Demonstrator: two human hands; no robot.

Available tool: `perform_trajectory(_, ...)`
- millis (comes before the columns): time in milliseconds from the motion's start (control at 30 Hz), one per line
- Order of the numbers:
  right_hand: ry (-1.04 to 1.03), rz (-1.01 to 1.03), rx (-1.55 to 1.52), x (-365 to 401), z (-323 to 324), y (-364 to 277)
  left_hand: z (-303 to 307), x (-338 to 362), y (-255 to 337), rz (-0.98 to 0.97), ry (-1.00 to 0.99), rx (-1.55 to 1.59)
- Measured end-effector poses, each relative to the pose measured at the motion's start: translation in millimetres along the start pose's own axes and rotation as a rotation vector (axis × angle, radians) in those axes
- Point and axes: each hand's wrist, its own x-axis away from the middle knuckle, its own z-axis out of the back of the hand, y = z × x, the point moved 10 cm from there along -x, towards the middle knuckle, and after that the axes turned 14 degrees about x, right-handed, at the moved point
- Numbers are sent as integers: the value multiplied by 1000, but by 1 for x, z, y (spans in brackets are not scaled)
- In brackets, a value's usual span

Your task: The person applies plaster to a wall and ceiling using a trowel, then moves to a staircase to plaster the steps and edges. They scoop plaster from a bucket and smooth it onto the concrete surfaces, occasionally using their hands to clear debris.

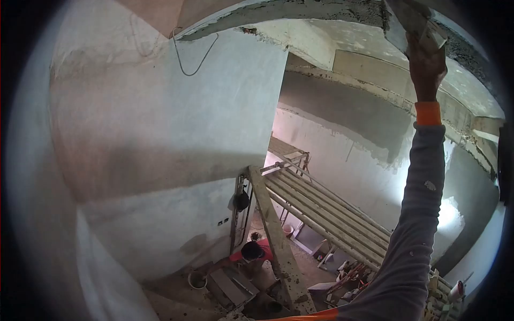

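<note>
My right hand is raised high at the upper right, its fingers closed around the handle of a plastering trowel. The trowel's flat metal blade lies against the underside of a beam coated in rough grey wet plaster. My right arm, in a grey sleeve with an orange cuff, stretches up across the right side of the view. My left hand is out of view.
Below me a wooden plank slopes down beside a slatted scaffold platform. A person in a red shirt bends on the floor near a bucket. A partly plastered wall stands at left, with a wire loop above.
</note>
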Motion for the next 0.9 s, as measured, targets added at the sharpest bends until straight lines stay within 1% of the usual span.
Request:
perform_trajectory(67,2,72,-24,-11,-15,-18,7,25,2,-142,266,92)
perform_trajectory(100,42,51,10,20,-7,-19,-12,-25,-20,-92,236,141)
perform_trajectory(133,85,135,-19,19,-18,-40,-32,-18,-30,2,94,220)
perform_trajectory(167,136,223,-48,16,-25,-61,-36,-7,-29,8,85,216)
perform_trajectory(200,65,155,25,9,-42,-75,-35,3,-24,15,76,213)
perform_trajectory(233,-15,64,113,10,-52,-77,-8,-3,-7,-92,221,120)
perform_trajectory(267,11,111,81,13,-52,-80,12,-2,10,-204,359,30)
perform_trajectory(367,112,238,5,21,-49,-83,14,-3,16,-205,406,7)
perform_trajectory(400,144,359,-106,16,-27,-99,12,-5,14,-171,364,-3)
perform_trajectory(433,183,687,397,29,-27,-106,10,-5,12,-135,319,-13)
perform_trajectory(467,49,310,226,19,-29,-61,8,-6,10,-102,272,-23)
perform_trajectory(500,-82,-69,54,19,-30,-31,9,-4,10,-103,284,-14)
perform_trajectory(533,0,-62,31,19,-24,-44,10,-4,10,-108,298,-6)
perform_trajectory(633,148,221,-50,22,-44,-87,13,-4,11,-120,288,4)
perform_trajectory(667,304,147,-486,38,-89,-66,13,-4,11,-119,274,4)
perform_trajectory(733,415,94,-898,49,-123,-73,11,-4,10,-124,255,10)
perform_trajectory(767,240,251,-418,45,-124,-91,11,-4,10,-125,246,13)
perform_trajectory(800,158,471,28,45,-115,-119,9,-3,9,-127,229,-2)
perform_trajectory(867,84,492,52,29,-61,-129,4,-3,8,-132,197,-29)
perform_trajectory(900,53,508,62,25,-54,-134,6,-3,8,-141,234,2)
